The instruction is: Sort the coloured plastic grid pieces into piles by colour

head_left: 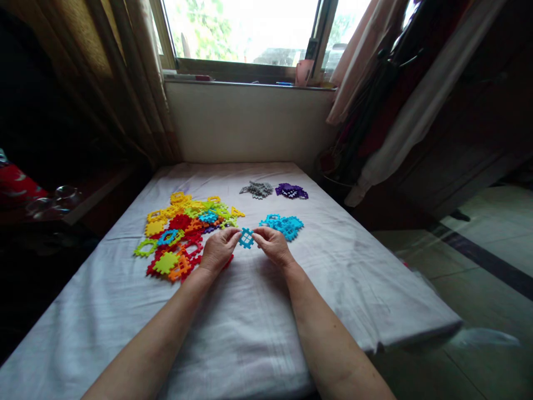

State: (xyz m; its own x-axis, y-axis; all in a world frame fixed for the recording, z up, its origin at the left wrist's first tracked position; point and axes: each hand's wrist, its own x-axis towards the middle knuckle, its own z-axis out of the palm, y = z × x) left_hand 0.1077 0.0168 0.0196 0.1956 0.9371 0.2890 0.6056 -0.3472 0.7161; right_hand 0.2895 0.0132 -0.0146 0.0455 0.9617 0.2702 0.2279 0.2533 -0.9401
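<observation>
Between my two hands is a blue interlocking plastic tile [246,238] with toothed edges and a window-like cross in its middle. My left hand [219,248] pinches its left edge, and my right hand [273,244] pinches the right edge. Just beyond my right hand lies a pile of blue tiles [287,226]. To the left of my left hand spreads a mixed heap of tiles [180,222] in yellow, red, orange, green and some blue; my left hand and forearm hide part of it.
A grey pile [258,190] and a purple pile [291,191] of tiles sit farther back on the cloth-covered table [250,322]. Behind the table are a wall and a window sill with a pink cup [303,72]. Curtains [137,83] hang on both sides.
</observation>
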